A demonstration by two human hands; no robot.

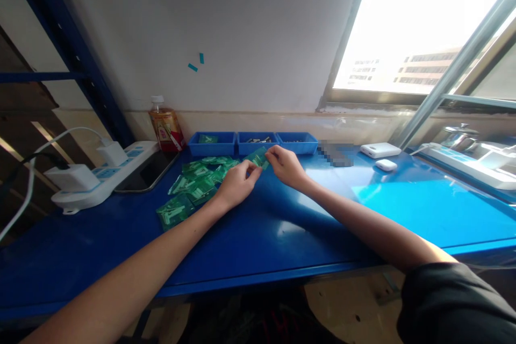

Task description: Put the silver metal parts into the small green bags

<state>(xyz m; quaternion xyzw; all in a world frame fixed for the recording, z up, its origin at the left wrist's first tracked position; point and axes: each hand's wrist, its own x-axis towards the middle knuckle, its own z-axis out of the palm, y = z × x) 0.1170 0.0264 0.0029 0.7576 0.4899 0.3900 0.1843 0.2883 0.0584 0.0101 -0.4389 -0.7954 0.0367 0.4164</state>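
Grip pinched on green packet (258,157), left hand (237,183) and right hand (287,166) at opposite edges, packet between them

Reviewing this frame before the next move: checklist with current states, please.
1. Two-handed grip: left hand and right hand both pinch the green packet: ok.
2. Packet sealed or open: cannot tell.
3. Packet lifted off the table: cannot tell.
4. Spare stock: pile of green packets lies beside the left hand: ok.
5. Access to the blue trays just behind the hands, nothing in between: ok.
6. Contents of the right tray: cannot tell.
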